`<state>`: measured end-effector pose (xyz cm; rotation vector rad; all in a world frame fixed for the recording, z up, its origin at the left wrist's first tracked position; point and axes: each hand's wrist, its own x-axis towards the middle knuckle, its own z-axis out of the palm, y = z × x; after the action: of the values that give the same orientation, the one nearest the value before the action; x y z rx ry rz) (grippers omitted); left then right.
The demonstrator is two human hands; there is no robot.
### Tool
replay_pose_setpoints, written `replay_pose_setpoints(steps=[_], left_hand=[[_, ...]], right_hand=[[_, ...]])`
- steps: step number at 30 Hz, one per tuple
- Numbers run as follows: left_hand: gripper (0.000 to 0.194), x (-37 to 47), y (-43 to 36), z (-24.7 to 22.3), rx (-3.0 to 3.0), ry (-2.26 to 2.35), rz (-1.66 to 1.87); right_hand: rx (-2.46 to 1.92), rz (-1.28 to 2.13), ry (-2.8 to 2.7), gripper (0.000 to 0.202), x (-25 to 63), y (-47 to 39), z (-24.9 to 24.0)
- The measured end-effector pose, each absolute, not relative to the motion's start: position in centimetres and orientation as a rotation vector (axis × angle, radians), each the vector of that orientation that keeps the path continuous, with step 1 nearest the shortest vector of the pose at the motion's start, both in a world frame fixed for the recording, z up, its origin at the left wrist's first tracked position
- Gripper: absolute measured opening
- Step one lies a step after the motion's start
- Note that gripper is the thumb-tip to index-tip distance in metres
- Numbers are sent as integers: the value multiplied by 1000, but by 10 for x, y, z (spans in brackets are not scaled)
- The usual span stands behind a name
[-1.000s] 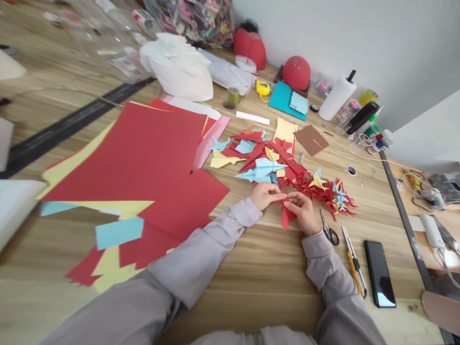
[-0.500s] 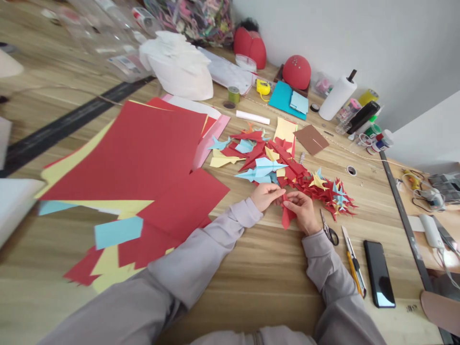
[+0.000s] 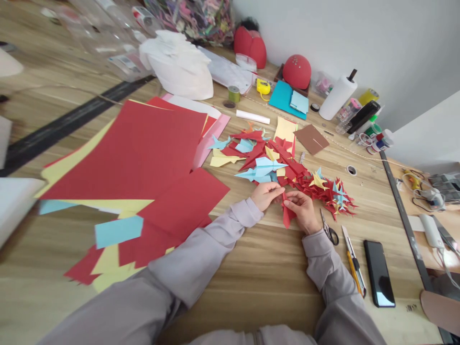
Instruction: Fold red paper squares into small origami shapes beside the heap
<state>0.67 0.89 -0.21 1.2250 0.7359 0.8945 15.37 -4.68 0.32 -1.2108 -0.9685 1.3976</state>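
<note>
Between my two hands is a small folded piece of red paper [image 3: 286,218], its lower flap hanging down toward me. My left hand [image 3: 266,195] pinches its upper left edge with thumb and forefinger. On the other side my right hand [image 3: 302,210] grips it, thumb on top; the fingers hide part of the folds. Just beyond my hands lies a heap of folded paper planes in red, blue and yellow, with a light blue paper plane [image 3: 264,168] nearest. A pile of small red folded paper pieces [image 3: 328,194] spreads to the right of it.
Large red paper sheets [image 3: 132,148] cover the left of the table. Scissors [image 3: 329,230], a utility knife [image 3: 354,261] and a phone [image 3: 379,273] lie right of my right arm. A yellow tape measure [image 3: 263,86] and a white bottle [image 3: 338,98] stand at the back.
Almost nothing differs. The red paper's lower flap looks slightly narrower and turned a little; both hands stay in place on it.
</note>
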Motion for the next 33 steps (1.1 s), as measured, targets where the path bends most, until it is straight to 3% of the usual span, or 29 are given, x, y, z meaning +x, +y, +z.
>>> replay_pose_setpoints(steps=[33], left_hand=[[37, 8, 12, -9, 1210, 645, 914]], right_hand=[[-1192, 1372, -968, 25, 154, -46, 1]])
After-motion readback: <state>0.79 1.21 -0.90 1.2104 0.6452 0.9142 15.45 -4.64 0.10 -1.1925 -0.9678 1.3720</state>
